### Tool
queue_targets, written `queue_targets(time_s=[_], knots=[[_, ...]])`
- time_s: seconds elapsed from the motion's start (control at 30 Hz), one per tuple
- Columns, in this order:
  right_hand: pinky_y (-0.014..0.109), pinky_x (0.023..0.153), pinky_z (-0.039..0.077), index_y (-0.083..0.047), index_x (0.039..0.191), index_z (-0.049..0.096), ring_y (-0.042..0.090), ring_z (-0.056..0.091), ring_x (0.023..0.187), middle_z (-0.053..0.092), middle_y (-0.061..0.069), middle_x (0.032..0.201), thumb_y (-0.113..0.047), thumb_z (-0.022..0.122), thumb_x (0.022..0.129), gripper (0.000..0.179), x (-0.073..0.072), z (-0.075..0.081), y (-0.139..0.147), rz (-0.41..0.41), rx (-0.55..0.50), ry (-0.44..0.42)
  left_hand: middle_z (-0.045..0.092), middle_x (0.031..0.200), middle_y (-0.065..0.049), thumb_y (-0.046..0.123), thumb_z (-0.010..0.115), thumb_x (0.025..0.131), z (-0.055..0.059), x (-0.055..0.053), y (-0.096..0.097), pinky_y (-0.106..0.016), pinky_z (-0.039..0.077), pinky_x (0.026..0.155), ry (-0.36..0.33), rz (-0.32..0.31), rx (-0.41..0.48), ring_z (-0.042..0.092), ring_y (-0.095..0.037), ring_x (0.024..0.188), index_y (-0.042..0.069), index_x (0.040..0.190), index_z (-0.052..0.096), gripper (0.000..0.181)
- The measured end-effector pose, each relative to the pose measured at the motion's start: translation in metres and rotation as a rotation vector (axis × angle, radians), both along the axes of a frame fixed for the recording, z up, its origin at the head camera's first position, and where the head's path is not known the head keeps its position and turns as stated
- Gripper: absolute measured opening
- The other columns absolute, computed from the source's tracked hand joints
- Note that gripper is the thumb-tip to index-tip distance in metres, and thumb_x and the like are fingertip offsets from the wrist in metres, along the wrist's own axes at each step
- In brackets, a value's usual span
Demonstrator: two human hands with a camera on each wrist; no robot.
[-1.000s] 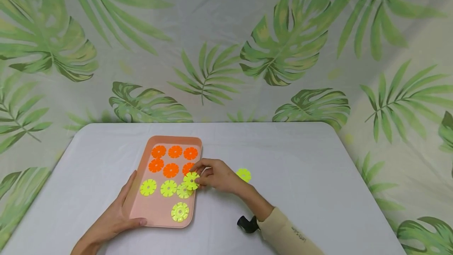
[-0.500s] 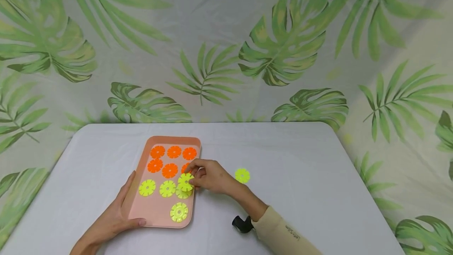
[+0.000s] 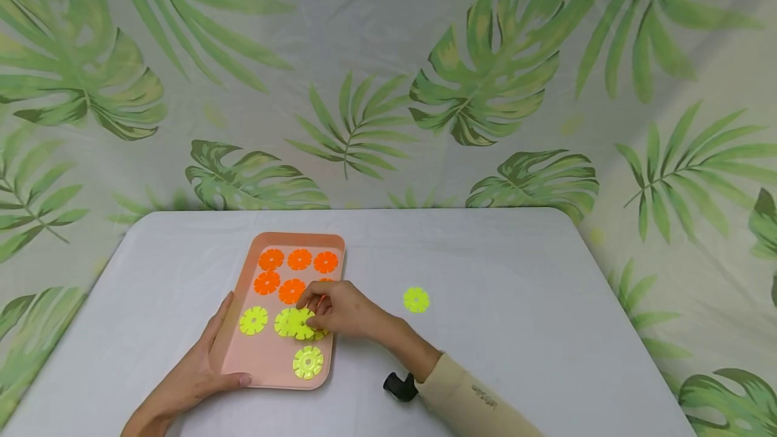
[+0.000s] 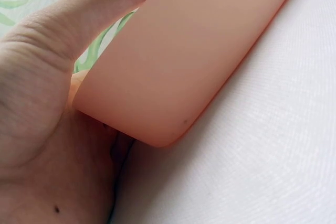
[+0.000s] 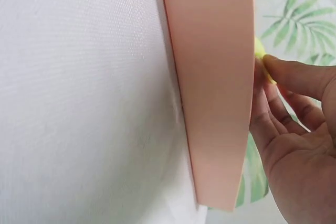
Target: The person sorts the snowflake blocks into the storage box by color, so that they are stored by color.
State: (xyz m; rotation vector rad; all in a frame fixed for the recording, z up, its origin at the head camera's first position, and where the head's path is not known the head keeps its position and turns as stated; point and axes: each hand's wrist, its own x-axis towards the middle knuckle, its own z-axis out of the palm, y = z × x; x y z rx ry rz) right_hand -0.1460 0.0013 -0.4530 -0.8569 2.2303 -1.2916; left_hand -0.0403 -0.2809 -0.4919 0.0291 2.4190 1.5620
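A pink tray (image 3: 267,364) lies on the table, its near left corner held by my left hand (image 3: 188,369), thumb on the near rim and fingers along the left side. In the left wrist view the tray wall (image 4: 173,56) sits against that palm. My right hand (image 3: 349,312) pinches a yellow-green notched disc (image 3: 301,324) above the tray, overlapping another yellow-green disc (image 3: 282,322) and mostly hiding one more. Other yellow-green discs (image 3: 253,320) lie singly in the tray. Orange notched discs (image 3: 293,290) fill its far part, one partly behind my right hand.
A single yellow-green disc (image 3: 416,300) lies on the white table (image 3: 516,329) to the right of the tray. A black object (image 3: 399,387) shows beside the right sleeve (image 3: 467,396). Behind the table hangs a leaf-patterned cloth (image 3: 364,32).
My right hand has moved left over the tray, carrying the pinched yellow-green disc from near the right rim toward the middle. My left hand and the tray stay in place.
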Motion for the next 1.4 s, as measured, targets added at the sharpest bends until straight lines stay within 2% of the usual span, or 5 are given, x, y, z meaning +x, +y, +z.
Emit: queue_targets(time_s=[0.23,0.6,0.8,0.97,1.4], knots=[[0.014,0.067,0.052,-0.008,0.107,0.073,0.002,0.057,0.071,0.060,-0.003,0.086,0.001,0.077,0.091,0.019,0.000,-0.003,-0.013,0.059,0.032,-0.012,0.002,0.177,-0.015,0.015,0.088,0.080,-0.001,0.001,-0.001,-0.017,0.025,0.103,0.022,-0.007,-0.028,0.019,-0.039,0.148,0.048,0.164,-0.007,0.131],[0.015,0.060,0.049,-0.014,0.103,0.072,0.003,0.055,0.066,0.058,-0.005,0.084,-0.001,0.078,0.091,0.018,0.006,-0.002,-0.031,0.098,0.163,-0.013,0.002,0.176,-0.017,0.015,0.088,0.080,0.000,0.000,-0.001,-0.021,0.028,0.103,0.011,-0.008,-0.032,0.021,-0.037,0.147,0.048,0.164,-0.007,0.132],[0.015,0.060,0.045,-0.021,0.102,0.072,0.003,0.051,0.068,0.058,-0.009,0.083,-0.008,0.078,0.092,0.017,0.012,-0.003,-0.040,0.095,0.267,0.059,-0.001,0.176,-0.020,0.013,0.089,0.078,0.000,-0.002,0.000,-0.069,0.022,0.111,0.002,-0.006,-0.007,0.018,-0.045,0.148,0.046,0.165,-0.008,0.135],[0.014,0.064,0.044,-0.025,0.101,0.071,0.002,0.052,0.072,0.059,-0.011,0.083,-0.016,0.080,0.093,0.015,0.016,-0.005,-0.044,0.089,0.342,0.128,0.003,0.176,-0.019,0.014,0.089,0.079,-0.001,0.001,-0.001,-0.021,0.027,0.110,0.030,-0.008,-0.024,0.022,-0.025,0.149,0.045,0.165,-0.007,0.133],[0.014,0.068,0.046,-0.022,0.103,0.072,0.001,0.054,0.075,0.062,-0.013,0.082,-0.015,0.081,0.091,0.016,0.018,-0.010,-0.043,0.084,0.328,0.169,0.004,0.176,-0.016,0.017,0.088,0.081,-0.003,0.004,-0.002,-0.005,0.024,0.092,0.052,-0.008,-0.050,0.022,0.012,0.133,0.045,0.166,-0.005,0.129]])
